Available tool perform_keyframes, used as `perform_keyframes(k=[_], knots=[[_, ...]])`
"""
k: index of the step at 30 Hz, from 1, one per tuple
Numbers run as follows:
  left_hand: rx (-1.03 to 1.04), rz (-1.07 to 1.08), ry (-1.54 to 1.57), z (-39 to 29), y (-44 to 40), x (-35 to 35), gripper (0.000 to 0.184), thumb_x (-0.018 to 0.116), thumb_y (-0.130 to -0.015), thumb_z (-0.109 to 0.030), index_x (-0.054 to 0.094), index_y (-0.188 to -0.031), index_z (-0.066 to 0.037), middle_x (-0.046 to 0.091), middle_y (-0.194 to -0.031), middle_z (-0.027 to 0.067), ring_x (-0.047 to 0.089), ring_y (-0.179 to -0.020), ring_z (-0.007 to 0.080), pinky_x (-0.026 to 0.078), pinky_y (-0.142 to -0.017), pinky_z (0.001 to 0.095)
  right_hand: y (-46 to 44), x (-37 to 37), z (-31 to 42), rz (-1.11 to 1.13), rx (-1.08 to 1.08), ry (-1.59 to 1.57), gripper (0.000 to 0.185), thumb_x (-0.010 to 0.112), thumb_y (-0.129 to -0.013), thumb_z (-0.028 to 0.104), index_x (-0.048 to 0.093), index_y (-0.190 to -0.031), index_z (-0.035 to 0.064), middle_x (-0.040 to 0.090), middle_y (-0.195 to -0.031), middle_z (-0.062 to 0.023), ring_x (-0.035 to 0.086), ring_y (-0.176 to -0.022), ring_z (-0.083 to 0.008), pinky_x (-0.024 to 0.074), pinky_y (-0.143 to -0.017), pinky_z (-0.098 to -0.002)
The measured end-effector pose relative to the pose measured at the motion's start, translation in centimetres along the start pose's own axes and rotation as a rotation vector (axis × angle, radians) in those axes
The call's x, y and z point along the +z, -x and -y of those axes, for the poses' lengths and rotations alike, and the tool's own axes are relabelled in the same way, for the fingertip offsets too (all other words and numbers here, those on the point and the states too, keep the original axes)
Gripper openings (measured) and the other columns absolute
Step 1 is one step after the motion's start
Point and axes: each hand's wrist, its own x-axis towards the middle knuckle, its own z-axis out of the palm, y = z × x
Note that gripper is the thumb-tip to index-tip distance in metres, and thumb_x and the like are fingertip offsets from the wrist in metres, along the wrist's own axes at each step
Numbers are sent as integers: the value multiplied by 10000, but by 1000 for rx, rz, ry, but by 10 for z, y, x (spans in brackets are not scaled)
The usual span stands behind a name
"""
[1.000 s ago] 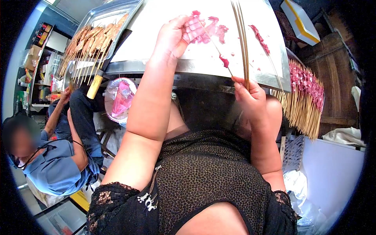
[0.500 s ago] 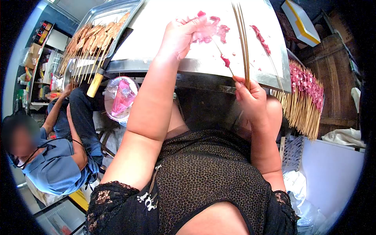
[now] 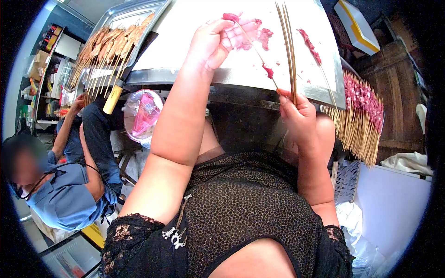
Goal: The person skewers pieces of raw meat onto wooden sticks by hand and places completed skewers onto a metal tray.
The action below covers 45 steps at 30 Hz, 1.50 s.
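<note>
My left hand (image 3: 209,45) is over the white board (image 3: 185,28), its fingers closed on a piece of red meat (image 3: 231,17) at the tip of a thin skewer (image 3: 250,42). A smaller meat piece (image 3: 267,71) sits lower on that same skewer. My right hand (image 3: 297,111) grips the skewer's lower end at the board's front edge, together with several bare skewers (image 3: 288,51) pointing away from me. Loose meat slices (image 3: 264,39) lie on the board beside my left fingers. To the right rests a threaded meat skewer (image 3: 310,47).
Many raw meat skewers (image 3: 364,106) are stacked at the right. A metal tray (image 3: 157,9) of browner skewers (image 3: 109,44) stands at the left, near a yellow-handled knife (image 3: 113,98). Below hangs a tub with a pink bag (image 3: 145,116). A person in blue (image 3: 69,194) sits at the left.
My left hand has brought a meat piece to the skewer's tip, where it was blurred over the meat slices before. My right hand keeps its grip on the skewers, almost still.
</note>
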Motion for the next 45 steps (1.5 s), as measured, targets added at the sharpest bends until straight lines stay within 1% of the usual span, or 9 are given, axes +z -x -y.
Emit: perform_keyframes(k=[4, 6, 9, 18, 24, 29, 37, 40, 45], knots=[[31, -42, -46, -1, 2, 5, 282, 408, -935, -132, 461, -1103, 88, 540, -1081, 296, 550, -1042, 364, 469, -903, 459, 0, 0, -1, -2, -13, 17, 211, 543, -871, 63, 600, -1062, -5, 503, -657, 40, 432, -538, -30, 347, -474, -166], [68, -159, -51, 2, 0, 4, 309, 430, -936, -175, 465, -1101, 84, 549, -1075, 283, 556, -1035, 356, 476, -892, 452, 0, 0, -1, 3, -13, 17, 212, 545, -869, 64, 600, -1062, -5, 505, -660, 40, 433, -540, -30, 349, -476, -167], [84, -191, -64, 3, -4, -3, 338, 442, -934, -211, 466, -1102, 82, 556, -1071, 274, 564, -1023, 349, 483, -879, 448, 2, 2, 1, 8, -10, 3, 213, 549, -866, 65, 601, -1061, -4, 507, -665, 39, 436, -545, -31, 351, -480, -167], [44, -136, -144, 1, 2, 4, 335, 454, -929, -209, 483, -1094, 81, 578, -1041, 259, 600, -965, 307, 512, -841, 390, 1, 0, -2, -13, -5, 9, 212, 550, -870, 71, 604, -1064, 5, 509, -670, 44, 437, -548, -30, 355, -484, -169], [-28, -95, -140, 1, 1, -1, 314, 465, -920, -194, 501, -1073, 78, 584, -1022, 270, 616, -932, 315, 530, -798, 360, 2, -3, -4, -47, -58, 93, 202, 551, -871, 69, 612, -1054, 8, 506, -668, 48, 437, -559, -29, 356, -495, -168], [-67, -86, -177, 3, 4, 5, 303, 469, -916, -195, 515, -1039, 78, 589, -1004, 276, 619, -914, 340, 524, -808, 383, 3, -5, 1, -33, -76, 143, 201, 553, -872, 69, 614, -1055, 12, 507, -672, 47, 438, -567, -32, 355, -506, -168], [-56, 11, -188, 10, 7, 14, 291, 476, -911, -190, 529, -1001, 82, 606, -943, 274, 616, -912, 354, 494, -858, 437, 4, 2, 7, 12, -2, -16, 202, 542, -873, 54, 604, -1056, -2, 489, -659, 47, 426, -554, -34, 342, -491, -169], [-112, 14, -180, 20, 8, 16, 295, 470, -913, -168, 516, -1046, 92, 594, -1003, 265, 597, -970, 331, 483, -880, 418, 2, 5, 7, -18, -3, -15, 205, 538, -874, 50, 599, -1061, -7, 488, -654, 45, 418, -544, -31, 332, -482, -167], [-24, 74, -122, 25, 5, 18, 337, 453, -913, -113, 440, -1165, 110, 514, -1188, 234, 528, -1096, 292, 445, -936, 377, -2, 1, 5, -35, -38, -67, 203, 534, -872, 31, 594, -1060, -17, 485, -657, 44, 401, -542, -33, 308, -483, -166]])
